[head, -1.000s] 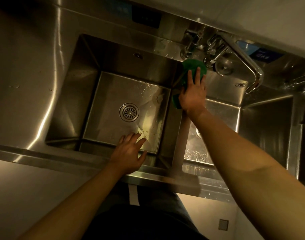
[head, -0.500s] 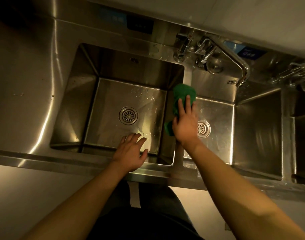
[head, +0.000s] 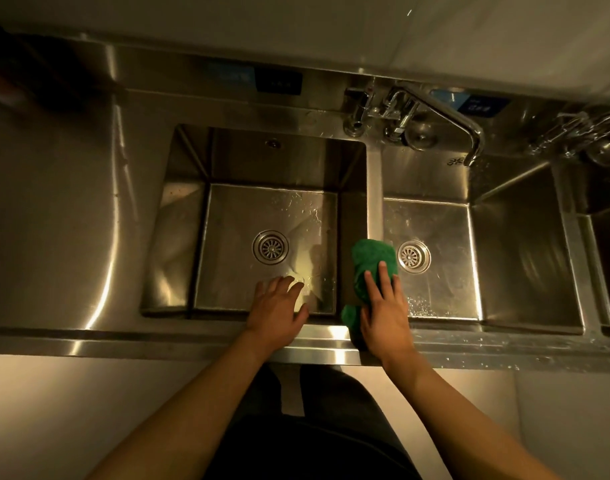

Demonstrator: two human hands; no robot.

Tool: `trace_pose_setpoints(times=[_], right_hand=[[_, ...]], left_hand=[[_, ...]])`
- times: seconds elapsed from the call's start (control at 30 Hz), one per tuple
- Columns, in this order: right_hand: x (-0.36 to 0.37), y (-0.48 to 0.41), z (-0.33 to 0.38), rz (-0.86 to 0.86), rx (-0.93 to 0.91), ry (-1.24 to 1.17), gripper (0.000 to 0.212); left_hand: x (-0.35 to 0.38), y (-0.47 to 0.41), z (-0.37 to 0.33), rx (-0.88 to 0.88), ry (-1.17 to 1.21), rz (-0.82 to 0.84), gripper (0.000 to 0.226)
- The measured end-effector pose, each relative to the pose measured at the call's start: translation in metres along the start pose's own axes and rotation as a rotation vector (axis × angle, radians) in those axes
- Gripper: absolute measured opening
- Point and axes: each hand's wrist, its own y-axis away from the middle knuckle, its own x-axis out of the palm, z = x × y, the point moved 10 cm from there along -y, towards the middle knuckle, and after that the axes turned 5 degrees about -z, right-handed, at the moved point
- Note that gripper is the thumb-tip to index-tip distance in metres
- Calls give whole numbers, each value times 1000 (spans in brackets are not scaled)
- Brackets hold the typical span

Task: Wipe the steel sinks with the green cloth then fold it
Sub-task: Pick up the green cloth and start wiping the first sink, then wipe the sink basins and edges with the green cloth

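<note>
Two steel sinks sit side by side: the left sink [head: 227, 216] and the right sink [head: 445, 282], each with a round drain. A narrow steel divider [head: 373, 188] runs between them. The green cloth [head: 371, 261] lies bunched over the near end of that divider. My right hand [head: 386, 313] presses flat on the cloth, fingers extended over it. My left hand [head: 277, 311] rests on the front rim of the left sink, fingers spread, holding nothing.
A chrome faucet [head: 435, 114] with a long spout hangs over the right sink's back corner. A third basin [head: 608, 258] and another tap [head: 587, 133] are at the far right. A steel counter [head: 54, 220] stretches left. Water drops dot the front ledge.
My right hand has drawn the green cloth along the divider from the faucet end to the near front rim. The left hand has stayed on the front rim.
</note>
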Motion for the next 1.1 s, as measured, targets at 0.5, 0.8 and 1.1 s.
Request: trace_pose_setpoints(times=[0.5,0.8,1.1], right_hand=[[-28,-37,155,-107,-68,-621,39],[24,-60,241,-6,66,-980,25],[93,-109,306,1,312,-1452,36]], left_hand=[[-142,36,133,-79,-184,-191,59],[-198,35,192,-123,-266,-225,51],[-234,-11,216,-53,-345,-268,47]])
